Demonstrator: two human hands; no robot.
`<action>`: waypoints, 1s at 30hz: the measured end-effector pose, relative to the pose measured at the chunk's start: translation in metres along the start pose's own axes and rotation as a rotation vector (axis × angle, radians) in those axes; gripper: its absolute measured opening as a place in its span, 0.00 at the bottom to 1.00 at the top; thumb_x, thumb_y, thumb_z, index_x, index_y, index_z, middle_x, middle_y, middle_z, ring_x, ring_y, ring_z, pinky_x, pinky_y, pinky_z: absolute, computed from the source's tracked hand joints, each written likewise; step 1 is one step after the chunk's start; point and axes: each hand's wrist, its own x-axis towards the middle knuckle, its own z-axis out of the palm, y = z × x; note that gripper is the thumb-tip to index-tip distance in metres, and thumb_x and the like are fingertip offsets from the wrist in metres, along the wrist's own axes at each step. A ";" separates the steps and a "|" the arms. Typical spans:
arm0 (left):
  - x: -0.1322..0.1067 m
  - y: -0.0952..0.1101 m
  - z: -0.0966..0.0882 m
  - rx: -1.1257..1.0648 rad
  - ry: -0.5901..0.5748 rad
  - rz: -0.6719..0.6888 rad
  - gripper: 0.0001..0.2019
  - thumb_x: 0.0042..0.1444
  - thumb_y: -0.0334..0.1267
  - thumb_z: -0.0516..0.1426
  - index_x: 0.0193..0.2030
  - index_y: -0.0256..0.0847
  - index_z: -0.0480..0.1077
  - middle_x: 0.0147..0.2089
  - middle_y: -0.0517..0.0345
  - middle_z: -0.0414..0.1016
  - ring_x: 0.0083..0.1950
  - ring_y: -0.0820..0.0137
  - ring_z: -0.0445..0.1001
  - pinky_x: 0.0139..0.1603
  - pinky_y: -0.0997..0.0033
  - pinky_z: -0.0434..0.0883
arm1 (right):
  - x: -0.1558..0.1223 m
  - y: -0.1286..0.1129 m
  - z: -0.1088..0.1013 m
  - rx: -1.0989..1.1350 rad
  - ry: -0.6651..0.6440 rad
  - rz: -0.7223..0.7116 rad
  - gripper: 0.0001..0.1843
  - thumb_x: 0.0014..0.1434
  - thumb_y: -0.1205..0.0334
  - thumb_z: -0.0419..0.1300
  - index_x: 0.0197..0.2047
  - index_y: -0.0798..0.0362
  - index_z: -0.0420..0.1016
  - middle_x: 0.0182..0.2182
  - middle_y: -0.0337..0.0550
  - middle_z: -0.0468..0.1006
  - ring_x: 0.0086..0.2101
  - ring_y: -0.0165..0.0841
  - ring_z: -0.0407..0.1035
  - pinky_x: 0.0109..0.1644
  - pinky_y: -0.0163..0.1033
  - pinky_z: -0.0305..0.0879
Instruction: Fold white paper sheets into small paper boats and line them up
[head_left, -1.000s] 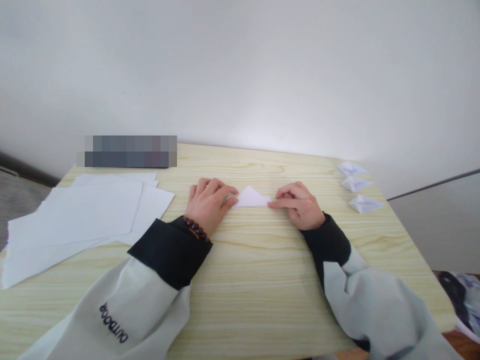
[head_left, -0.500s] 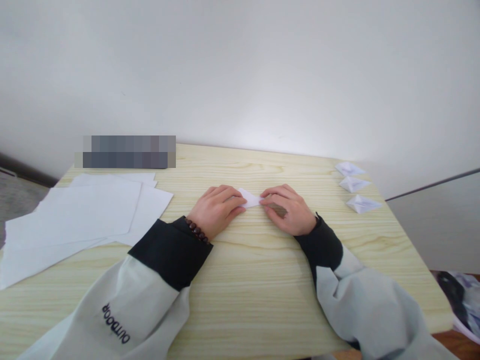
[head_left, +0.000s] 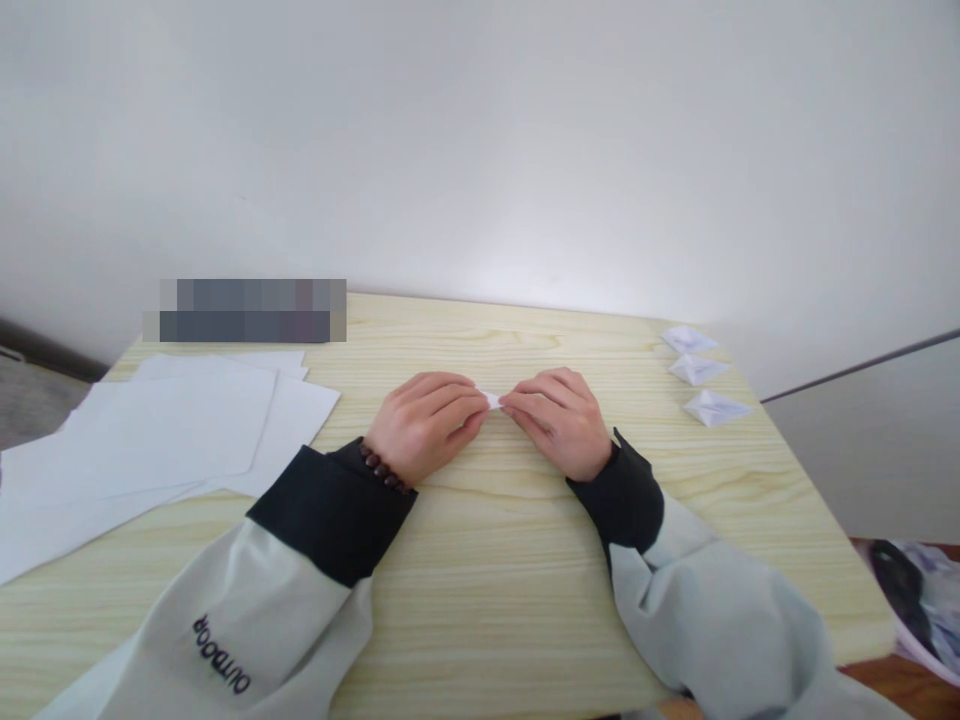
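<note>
Both left hand [head_left: 426, 425] and right hand [head_left: 559, 420] pinch white folded paper [head_left: 492, 400].
Uneven tugging could skew it between fingertips [head_left: 478, 405].

Looks bright, cool and diffuse (hard to tell from where). Glows palest on the wall [head_left: 510, 235] just above the table's [head_left: 480, 600] far edge, greying high above its left side. Casts faint, soft shadows on the table beside the sleeves [head_left: 735, 600]. Washes the white paper [head_left: 492, 400] over the table's middle nearly featureless. Blurs slightly in fine detail; turns to coarse mosaic [head_left: 244, 312] at the table's far left corner.
</note>
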 end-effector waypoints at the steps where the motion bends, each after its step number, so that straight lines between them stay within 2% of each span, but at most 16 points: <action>1: 0.001 0.000 -0.001 0.000 0.019 0.009 0.04 0.53 0.31 0.58 0.35 0.40 0.73 0.35 0.60 0.79 0.40 0.69 0.76 0.43 0.69 0.73 | 0.001 -0.002 0.000 0.004 0.004 -0.009 0.04 0.57 0.64 0.60 0.37 0.50 0.76 0.34 0.39 0.79 0.36 0.32 0.67 0.42 0.39 0.62; 9: 0.006 0.005 -0.004 0.042 0.081 0.031 0.06 0.48 0.29 0.60 0.34 0.42 0.71 0.31 0.64 0.79 0.38 0.68 0.76 0.40 0.66 0.70 | 0.003 -0.011 0.001 0.010 0.005 -0.075 0.04 0.57 0.67 0.59 0.38 0.53 0.74 0.35 0.40 0.79 0.35 0.31 0.67 0.39 0.39 0.62; 16: 0.006 0.010 -0.006 0.101 0.068 -0.030 0.05 0.50 0.31 0.58 0.33 0.44 0.71 0.31 0.67 0.79 0.39 0.69 0.76 0.46 0.62 0.66 | 0.003 -0.010 -0.003 -0.031 -0.029 -0.103 0.07 0.59 0.67 0.57 0.40 0.49 0.75 0.36 0.39 0.79 0.37 0.32 0.67 0.40 0.40 0.62; 21: 0.002 0.006 -0.008 0.114 0.049 -0.074 0.06 0.50 0.30 0.57 0.33 0.46 0.72 0.32 0.67 0.80 0.39 0.68 0.76 0.47 0.60 0.65 | 0.002 -0.005 -0.006 -0.030 -0.039 -0.087 0.08 0.59 0.67 0.56 0.40 0.48 0.74 0.36 0.38 0.79 0.38 0.33 0.66 0.42 0.41 0.62; 30: -0.002 -0.008 -0.014 0.172 0.057 -0.141 0.05 0.50 0.31 0.57 0.30 0.45 0.73 0.29 0.66 0.79 0.38 0.68 0.76 0.44 0.62 0.67 | -0.001 0.015 -0.016 -0.066 0.043 -0.067 0.06 0.57 0.68 0.59 0.37 0.49 0.74 0.34 0.40 0.79 0.35 0.33 0.67 0.40 0.41 0.63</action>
